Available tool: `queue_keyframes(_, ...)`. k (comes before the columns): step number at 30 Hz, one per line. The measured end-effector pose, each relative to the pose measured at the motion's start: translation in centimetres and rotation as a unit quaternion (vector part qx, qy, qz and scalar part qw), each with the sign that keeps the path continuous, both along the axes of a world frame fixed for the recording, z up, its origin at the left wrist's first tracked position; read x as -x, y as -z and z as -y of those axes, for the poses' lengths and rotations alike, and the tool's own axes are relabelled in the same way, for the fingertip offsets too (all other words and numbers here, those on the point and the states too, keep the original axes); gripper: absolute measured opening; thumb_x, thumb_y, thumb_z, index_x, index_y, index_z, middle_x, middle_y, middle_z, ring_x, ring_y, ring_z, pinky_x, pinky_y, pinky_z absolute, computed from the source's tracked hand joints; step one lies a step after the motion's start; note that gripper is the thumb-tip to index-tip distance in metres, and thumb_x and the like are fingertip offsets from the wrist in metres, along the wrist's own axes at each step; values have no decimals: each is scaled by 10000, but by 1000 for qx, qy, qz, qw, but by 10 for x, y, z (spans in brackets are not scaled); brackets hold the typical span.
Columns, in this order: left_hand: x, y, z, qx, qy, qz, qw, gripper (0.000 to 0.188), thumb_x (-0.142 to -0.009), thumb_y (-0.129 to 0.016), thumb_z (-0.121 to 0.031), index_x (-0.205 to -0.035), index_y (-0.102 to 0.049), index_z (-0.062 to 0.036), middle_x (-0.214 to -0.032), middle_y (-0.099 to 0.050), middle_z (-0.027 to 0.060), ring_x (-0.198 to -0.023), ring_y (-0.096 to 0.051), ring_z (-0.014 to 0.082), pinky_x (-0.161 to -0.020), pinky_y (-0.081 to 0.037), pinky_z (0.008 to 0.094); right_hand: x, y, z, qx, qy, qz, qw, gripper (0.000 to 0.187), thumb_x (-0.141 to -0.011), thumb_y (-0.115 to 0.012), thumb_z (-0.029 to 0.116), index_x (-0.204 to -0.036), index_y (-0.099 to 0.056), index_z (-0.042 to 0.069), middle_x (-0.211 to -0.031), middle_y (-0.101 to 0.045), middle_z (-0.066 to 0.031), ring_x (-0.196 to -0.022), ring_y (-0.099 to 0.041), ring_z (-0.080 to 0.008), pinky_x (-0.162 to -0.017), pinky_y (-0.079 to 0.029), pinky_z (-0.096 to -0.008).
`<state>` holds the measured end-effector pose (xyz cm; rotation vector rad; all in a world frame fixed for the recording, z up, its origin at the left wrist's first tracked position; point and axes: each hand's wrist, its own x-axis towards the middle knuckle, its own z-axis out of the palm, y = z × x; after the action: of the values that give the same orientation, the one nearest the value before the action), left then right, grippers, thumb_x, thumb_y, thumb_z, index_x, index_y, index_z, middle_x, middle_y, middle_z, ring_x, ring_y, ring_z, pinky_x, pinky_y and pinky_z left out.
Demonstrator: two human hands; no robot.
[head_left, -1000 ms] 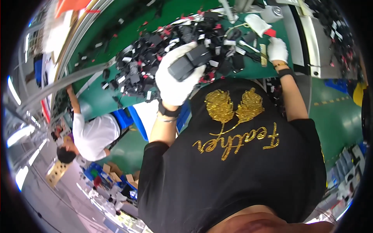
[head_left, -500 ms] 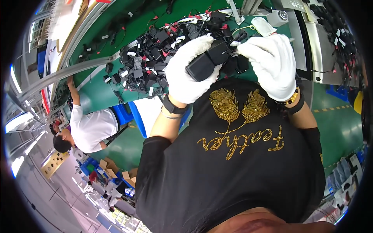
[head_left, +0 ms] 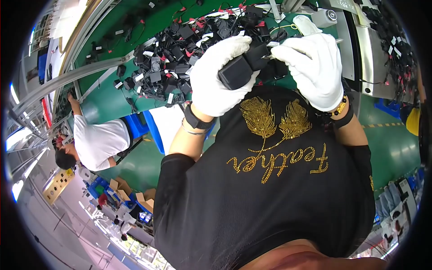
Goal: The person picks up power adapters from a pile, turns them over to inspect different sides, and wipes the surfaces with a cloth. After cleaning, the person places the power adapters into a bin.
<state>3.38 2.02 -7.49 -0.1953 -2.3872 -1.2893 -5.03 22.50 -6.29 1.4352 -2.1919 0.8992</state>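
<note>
Black block (head_left: 235,73), partly hidden by left hand (head_left: 211,81). Slim tool (head_left: 339,41), mostly covered by right hand (head_left: 315,69); type, I think, indiscernible.

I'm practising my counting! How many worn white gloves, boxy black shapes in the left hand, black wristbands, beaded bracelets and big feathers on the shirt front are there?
Worn white fabric gloves: 2
Boxy black shapes in the left hand: 2
Black wristbands: 2
Gold-and-black beaded bracelet: 1
Big gold sparkly feathers: 2
Total: 9
</note>
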Motion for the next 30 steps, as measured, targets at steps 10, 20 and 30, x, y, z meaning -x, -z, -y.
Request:
queue_keyframes(10, -2, 0, 3, 64, 10, 9, 998, 412, -600, -757, -73, -993, -636, -46, -1008, -656, 113, -899, -639, 261, -802, -508, 320, 32, 55, -32, -278, 126, -33, 952, 302, -669, -604, 44, -958, -624, 128, -854, -611, -5, -771, -546, -219, -681, -410, -344)
queue_keyframes(20, 6, 4, -1, 57, 17, 12, 998, 417, -624, -763, -3, -1019, -630, 2, -1001, -662, 112, -887, -643, 188, -816, -498, 289, -2, -3, -10, -9, 40, -8, 999, 374, -616, -585, 17, -978, -659, 76, -967, -617, -36, -842, -518, -243, -779, -385, -348)
queue_keyframes(30, 7, 3, -3, 54, 32, 7, 998, 430, -602, -761, -46, -1011, -634, -12, -1001, -659, 119, -888, -640, 236, -806, -499, 311, -3, 1, -4, 1, 24, 0, 1000, 375, -581, -608, -6, -940, -670, 81, -940, -624, -24, -814, -523, -226, -764, -387, -352)
